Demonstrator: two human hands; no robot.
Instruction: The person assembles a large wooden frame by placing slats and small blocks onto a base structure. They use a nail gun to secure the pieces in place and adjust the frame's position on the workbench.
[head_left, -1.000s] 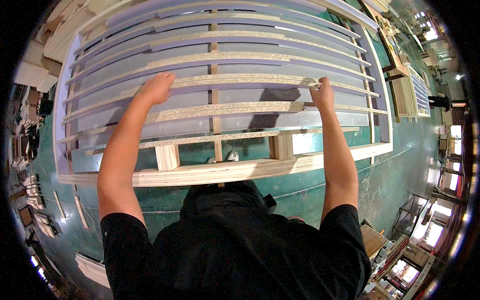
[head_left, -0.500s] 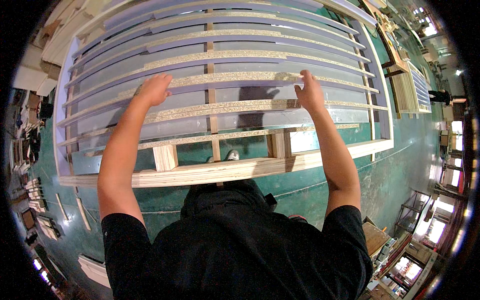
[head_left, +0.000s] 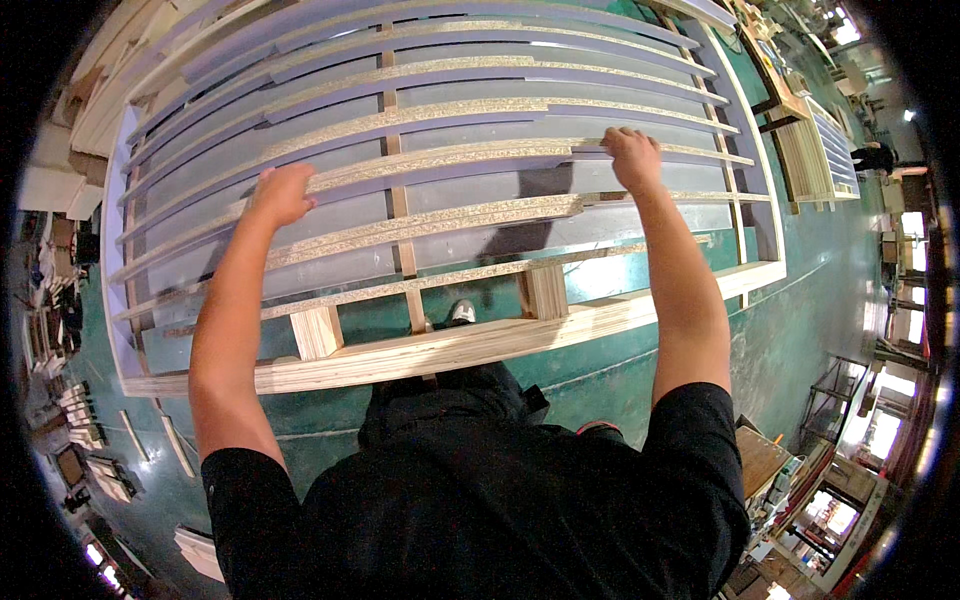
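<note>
Before me lies a large wooden frame (head_left: 470,343) crossed by several long chipboard slats with pale lilac sides. My left hand (head_left: 287,194) is closed over one slat (head_left: 450,157) left of the middle. On the right, my right hand (head_left: 633,157) has its fingers curled down over the same row, just beyond where a shorter strip laid along it ends. Fingertips of both hands are partly hidden behind the slat. A nearer slat (head_left: 430,220) runs beneath my forearms, with a stepped joint right of the middle.
Two short wooden blocks (head_left: 317,332) stand inside the near rail. A narrow cross batten (head_left: 400,215) passes under the slats. Timber pieces (head_left: 180,445) lie on the green floor (head_left: 600,385) at left. Another slatted frame (head_left: 815,150) and a person (head_left: 873,157) are at far right.
Both hands have gone from hovering with fingers apart to closing on the slat. My left hand moved slightly left and down, my right hand slightly right. The view has shifted a little.
</note>
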